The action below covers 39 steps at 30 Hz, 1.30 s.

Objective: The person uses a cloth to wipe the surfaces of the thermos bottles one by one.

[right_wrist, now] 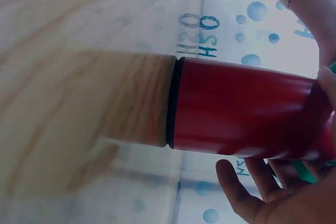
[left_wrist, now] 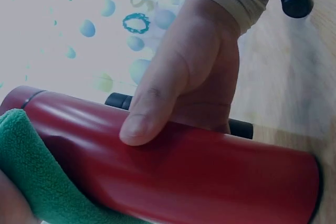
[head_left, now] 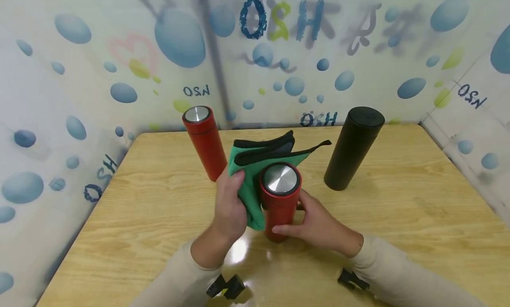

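A red thermos flask (head_left: 280, 214) with a silver-topped lid stands upright at the middle of the table. My right hand (head_left: 324, 223) grips its lower body from the right, thumb at the front; the left wrist view also shows this thumb lying across the red side. In my left hand (head_left: 231, 205) is a folded green cloth (head_left: 251, 196) with black edging, held with the thumb on its near face. The cloth lies against the flask's left side near the top. Most of my left fingers are hidden behind the cloth.
A second red thermos flask (head_left: 207, 143) stands behind to the left. To the right at the back is a black flask (head_left: 353, 150). Walls with printed blue bubbles (head_left: 179, 37) rise along the back and sides of the wooden table (head_left: 159, 218).
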Available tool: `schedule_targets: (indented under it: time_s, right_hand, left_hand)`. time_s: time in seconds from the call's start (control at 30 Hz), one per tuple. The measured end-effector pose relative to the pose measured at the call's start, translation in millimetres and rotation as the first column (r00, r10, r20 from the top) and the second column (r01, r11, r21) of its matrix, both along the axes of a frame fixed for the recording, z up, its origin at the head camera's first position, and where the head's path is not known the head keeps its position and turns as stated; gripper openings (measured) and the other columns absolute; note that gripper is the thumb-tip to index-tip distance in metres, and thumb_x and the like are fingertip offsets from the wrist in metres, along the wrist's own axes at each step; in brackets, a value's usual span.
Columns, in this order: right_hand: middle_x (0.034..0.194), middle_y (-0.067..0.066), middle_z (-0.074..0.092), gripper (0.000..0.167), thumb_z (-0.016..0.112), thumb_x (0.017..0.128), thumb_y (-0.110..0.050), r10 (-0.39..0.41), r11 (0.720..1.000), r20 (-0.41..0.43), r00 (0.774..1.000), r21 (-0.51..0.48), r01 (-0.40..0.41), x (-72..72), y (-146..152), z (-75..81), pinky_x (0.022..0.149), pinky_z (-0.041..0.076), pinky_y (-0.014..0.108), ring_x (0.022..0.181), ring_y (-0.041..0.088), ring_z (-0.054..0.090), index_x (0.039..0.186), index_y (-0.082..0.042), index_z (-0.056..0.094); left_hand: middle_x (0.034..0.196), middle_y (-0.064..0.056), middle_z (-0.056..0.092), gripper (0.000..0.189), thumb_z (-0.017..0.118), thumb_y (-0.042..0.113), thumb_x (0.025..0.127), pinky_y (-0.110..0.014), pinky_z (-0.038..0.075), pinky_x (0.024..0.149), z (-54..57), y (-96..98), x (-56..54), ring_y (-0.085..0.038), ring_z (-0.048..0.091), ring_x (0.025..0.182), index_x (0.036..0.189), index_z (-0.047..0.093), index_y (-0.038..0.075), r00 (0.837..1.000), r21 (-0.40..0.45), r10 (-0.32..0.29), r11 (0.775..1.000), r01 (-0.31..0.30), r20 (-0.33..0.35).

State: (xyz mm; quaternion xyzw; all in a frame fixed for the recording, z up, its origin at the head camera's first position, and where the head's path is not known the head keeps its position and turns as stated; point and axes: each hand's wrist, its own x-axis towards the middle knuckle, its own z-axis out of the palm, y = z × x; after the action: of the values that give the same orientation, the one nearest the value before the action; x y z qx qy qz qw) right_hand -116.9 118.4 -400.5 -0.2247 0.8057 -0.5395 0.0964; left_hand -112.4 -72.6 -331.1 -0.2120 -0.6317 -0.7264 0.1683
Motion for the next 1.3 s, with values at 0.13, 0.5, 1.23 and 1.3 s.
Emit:
schedule_targets:
  time_s: [0.13,0.5,1.23,1.3]
  right_hand:
    - [0.136,-0.01,0.057,0.077,0.086,0.077,-0.032,-0.002,1.0,-0.017,1.0,0.0,0.002,-1.4,0,-0.9,0.098,0.049,0.047,0.124,0.016,0.055,0.141,-0.028,0.044]
    - [0.138,-0.011,0.056,0.077,0.085,0.078,-0.031,0.01,1.0,-0.038,0.999,-0.014,-0.011,0.7,0,-3.8,0.097,0.051,0.041,0.125,0.014,0.054,0.142,-0.03,0.043]
    - [0.135,-0.009,0.057,0.078,0.086,0.077,-0.03,-0.001,1.0,-0.065,0.998,0.0,0.001,1.1,-1,-4.0,0.096,0.052,0.041,0.122,0.012,0.057,0.142,-0.026,0.043]
    - [0.135,-0.01,0.057,0.077,0.086,0.078,-0.03,0.003,1.0,-0.06,0.998,0.001,-0.003,1.4,-2,-4.0,0.097,0.052,0.041,0.122,0.012,0.057,0.142,-0.026,0.043]
  left_hand:
    - [0.109,0.001,0.069,0.048,0.031,0.017,0.093,-0.025,0.053,0.087,1.4,0.5,1.2,-0.008,0.064,0.098,0.116,0.057,-0.018,1.0,-0.005,-0.026,1.0,0.026,-0.013]
    - [0.106,-0.033,0.062,0.047,0.032,0.019,0.095,-0.029,0.052,0.092,-6.7,6.0,-3.0,-0.011,0.063,0.097,0.113,0.057,-0.015,0.988,-0.061,-0.056,0.996,0.065,0.143]
    - [0.144,-0.026,0.052,0.056,0.031,0.006,0.087,-0.043,0.042,0.113,-0.8,4.9,1.3,-0.031,0.052,0.133,0.139,0.046,-0.01,0.985,-0.086,-0.166,0.983,0.161,-0.055]
    - [0.143,-0.026,0.052,0.056,0.031,0.007,0.088,-0.044,0.044,0.112,-2.7,4.1,0.4,-0.034,0.053,0.131,0.138,0.047,-0.011,0.983,-0.093,-0.165,0.983,0.157,-0.082]
